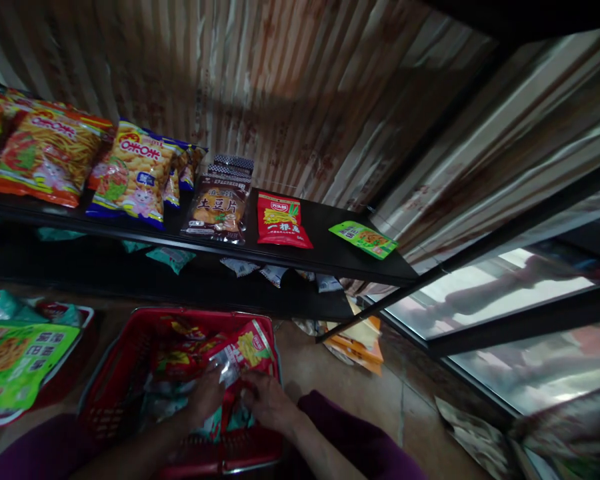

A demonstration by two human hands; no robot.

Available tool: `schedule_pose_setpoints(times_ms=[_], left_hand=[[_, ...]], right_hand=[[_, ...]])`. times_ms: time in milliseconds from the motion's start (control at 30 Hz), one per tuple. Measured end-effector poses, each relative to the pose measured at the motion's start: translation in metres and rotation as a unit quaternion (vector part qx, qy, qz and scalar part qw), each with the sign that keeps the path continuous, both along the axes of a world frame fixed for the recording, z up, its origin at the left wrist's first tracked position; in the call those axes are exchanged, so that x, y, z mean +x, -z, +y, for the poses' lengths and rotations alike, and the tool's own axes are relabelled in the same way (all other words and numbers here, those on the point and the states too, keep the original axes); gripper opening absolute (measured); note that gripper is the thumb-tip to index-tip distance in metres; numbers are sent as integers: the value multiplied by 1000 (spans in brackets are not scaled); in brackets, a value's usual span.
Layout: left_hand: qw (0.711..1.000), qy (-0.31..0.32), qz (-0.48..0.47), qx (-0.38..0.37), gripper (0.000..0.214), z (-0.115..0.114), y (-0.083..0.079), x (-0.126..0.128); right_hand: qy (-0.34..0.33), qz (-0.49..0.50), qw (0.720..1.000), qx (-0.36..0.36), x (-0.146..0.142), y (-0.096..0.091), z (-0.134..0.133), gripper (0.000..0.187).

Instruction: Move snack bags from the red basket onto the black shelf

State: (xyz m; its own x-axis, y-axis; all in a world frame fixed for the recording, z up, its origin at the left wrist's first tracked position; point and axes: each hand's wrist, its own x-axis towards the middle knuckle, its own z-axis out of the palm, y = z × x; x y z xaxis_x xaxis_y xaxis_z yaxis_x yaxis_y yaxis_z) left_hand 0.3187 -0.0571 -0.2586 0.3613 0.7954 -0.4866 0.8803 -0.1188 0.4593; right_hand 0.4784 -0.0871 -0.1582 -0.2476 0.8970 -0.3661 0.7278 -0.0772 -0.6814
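Both my hands are inside a red plastic basket on the floor in front of me. My left hand is closed at the silvery side of a red snack bag with a yellow picture. My right hand has its fingers closed around the lower edge of the red bags, just below that picture. More red packets lie in the basket, with teal packets beneath and between my hands. The fingertips are dim and partly hidden by the bags.
A black shelf holds snack bags, a brown potato-chip bag, a red bag and a green packet. Left stands another basket with a green packet. A black post and glass door are right.
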Motion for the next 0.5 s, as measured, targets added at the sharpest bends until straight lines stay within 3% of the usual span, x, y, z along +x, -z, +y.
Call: schedule_pose_setpoints(times_ms=[100, 167, 400, 500], left_hand=[[1000, 9, 0, 21, 51, 3, 1, -7], [999, 18, -4, 35, 51, 5, -1, -9], [998, 27, 4, 48, 55, 35, -28, 23], [1000, 1, -12, 24, 64, 44, -17, 41]], right_hand=[[-26, 3, 999, -23, -1, -26, -2, 34], [-34, -2, 999, -25, 0, -31, -3, 31], [0, 13, 999, -33, 8, -9, 7, 33], [-4, 19, 999, -50, 14, -1, 13, 33]])
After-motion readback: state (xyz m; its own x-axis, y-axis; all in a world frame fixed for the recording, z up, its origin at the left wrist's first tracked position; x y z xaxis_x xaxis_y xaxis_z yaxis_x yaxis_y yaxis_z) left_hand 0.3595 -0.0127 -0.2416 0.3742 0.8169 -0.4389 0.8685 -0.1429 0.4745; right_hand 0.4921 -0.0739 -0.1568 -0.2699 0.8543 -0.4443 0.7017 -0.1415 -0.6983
